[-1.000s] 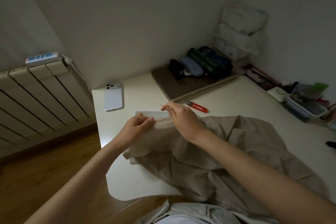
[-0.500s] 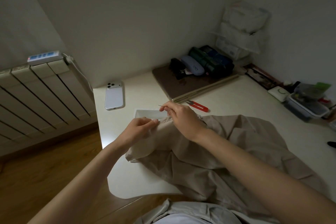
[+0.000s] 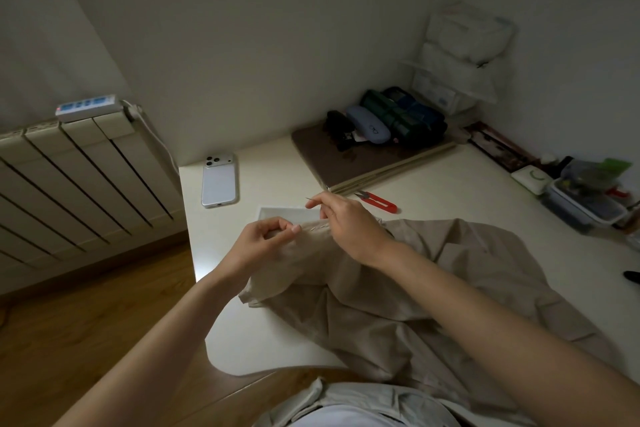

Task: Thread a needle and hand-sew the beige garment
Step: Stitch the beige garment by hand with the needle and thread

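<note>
Shifts left hand [image 3: 263, 243] to narrow pinch on garment [image 3: 415, 281] since a second ago; pinches needle [image 3: 311, 200] in right hand [image 3: 349, 229]. Risks pricked fingertips [image 3: 294, 228], or unthreading if tugged.

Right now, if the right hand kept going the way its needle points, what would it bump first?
Probably the phone. The right hand pinches the needle, pointing left and away toward it, with bare table between. Height is unclear, so it might pass over.

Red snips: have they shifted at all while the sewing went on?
No. The red snips still lie just before the brown mat's near edge, as earlier.
</note>
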A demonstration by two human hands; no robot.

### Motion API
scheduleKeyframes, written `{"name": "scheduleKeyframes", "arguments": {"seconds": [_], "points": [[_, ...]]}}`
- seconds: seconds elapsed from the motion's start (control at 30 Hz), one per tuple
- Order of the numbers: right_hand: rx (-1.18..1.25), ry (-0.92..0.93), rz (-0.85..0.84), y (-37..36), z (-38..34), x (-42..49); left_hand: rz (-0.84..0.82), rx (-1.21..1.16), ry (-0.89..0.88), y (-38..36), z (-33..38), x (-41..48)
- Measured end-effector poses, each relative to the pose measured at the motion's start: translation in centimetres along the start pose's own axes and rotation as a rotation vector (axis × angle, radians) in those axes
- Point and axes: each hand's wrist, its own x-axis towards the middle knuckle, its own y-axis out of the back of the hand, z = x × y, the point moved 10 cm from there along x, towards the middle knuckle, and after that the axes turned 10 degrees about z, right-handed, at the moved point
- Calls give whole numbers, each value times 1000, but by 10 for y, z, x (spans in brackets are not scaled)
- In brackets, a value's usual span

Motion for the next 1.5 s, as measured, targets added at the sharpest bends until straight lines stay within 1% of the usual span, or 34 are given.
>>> {"name": "scheduleKeyframes", "arguments": {"seconds": [0.23,0.43,0.63,0.9,1.07,1.2,1.5], "points": [[22,9,-25,-2,-5,-2,101,161,-168,14,10,3],[90,-49,-10,-3,-4,-1,70,249,-158,11,3,6],[50,-60,-14,-5,1,-1,96,182,-184,15,13,3],[28,-71,-87,-15,3,3,116,184,-228,18,19,4],[109,-103,-110,-18,3,0,109,187,-215,19,17,3],[208,-133,-122,-19,2,1,92,144,-178,18,15,4],[375,-188,-241,-29,2,2,57,87,-148,8,19,2]]}}
